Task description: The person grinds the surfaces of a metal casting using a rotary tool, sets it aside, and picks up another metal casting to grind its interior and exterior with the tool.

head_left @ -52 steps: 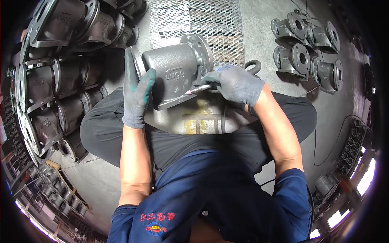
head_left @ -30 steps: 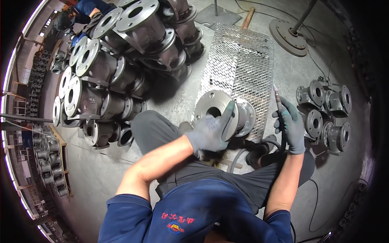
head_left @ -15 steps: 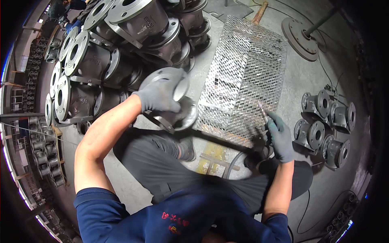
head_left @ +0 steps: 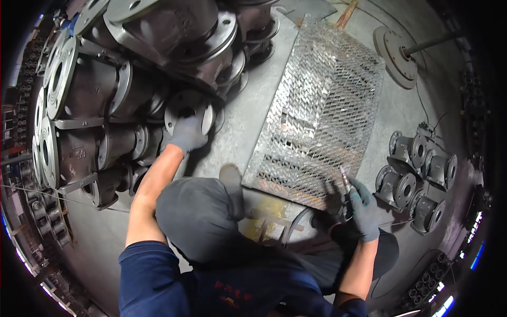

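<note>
My left hand (head_left: 190, 136), in a grey glove, reaches to a grey cast-metal flanged valve body (head_left: 182, 100) at the right side of a tall stack. Its fingers are hooked at the round opening in the flange, and their tips are partly hidden. That piece sits tilted, the flange face turned towards me. Over the near right corner of a metal grating (head_left: 317, 121), my right hand (head_left: 363, 211), gloved too, is closed around a slim die grinder (head_left: 345, 178). The tool's narrow tip points up and away from me, touching no casting.
Stacked valve bodies (head_left: 87, 87) rise high on the left. Several similar castings (head_left: 396, 187) stand on the floor at right. A round flanged disc with a rod (head_left: 393, 58) lies at the far right, with thin cables nearby. My bent knee (head_left: 193, 211) is close below my left arm.
My left hand has carried the valve body left, away from the grating and against the stack. My right hand keeps its hold on the die grinder. The view has shifted and my left knee appears higher.
</note>
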Demonstrator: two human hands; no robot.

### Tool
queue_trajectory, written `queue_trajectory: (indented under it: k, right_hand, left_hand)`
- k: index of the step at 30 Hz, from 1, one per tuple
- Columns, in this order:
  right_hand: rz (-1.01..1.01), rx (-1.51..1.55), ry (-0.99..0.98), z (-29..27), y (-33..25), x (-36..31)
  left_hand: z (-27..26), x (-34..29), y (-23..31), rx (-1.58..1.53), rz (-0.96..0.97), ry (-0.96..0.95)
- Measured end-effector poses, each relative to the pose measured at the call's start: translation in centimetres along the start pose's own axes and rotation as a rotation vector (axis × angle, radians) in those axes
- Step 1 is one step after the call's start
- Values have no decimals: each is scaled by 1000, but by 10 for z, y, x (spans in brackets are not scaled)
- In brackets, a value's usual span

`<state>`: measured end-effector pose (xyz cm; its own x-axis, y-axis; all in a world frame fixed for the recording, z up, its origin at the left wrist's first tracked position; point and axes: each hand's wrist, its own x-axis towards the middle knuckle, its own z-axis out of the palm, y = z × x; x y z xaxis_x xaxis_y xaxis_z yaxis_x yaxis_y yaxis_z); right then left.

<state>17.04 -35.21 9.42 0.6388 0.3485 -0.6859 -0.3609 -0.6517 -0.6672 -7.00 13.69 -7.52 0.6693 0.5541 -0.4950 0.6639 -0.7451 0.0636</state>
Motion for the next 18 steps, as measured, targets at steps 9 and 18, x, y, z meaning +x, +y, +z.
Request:
queue_trajectory:
  k: [9, 18]
  right_hand:
    - [-47, 9, -22, 13, -3, -9]
    - [-261, -97, 127, -62, -40, -72]
  left_hand:
    - [15, 19, -17, -32, -34, 45]
    - [-70, -38, 19, 97, 113, 221]
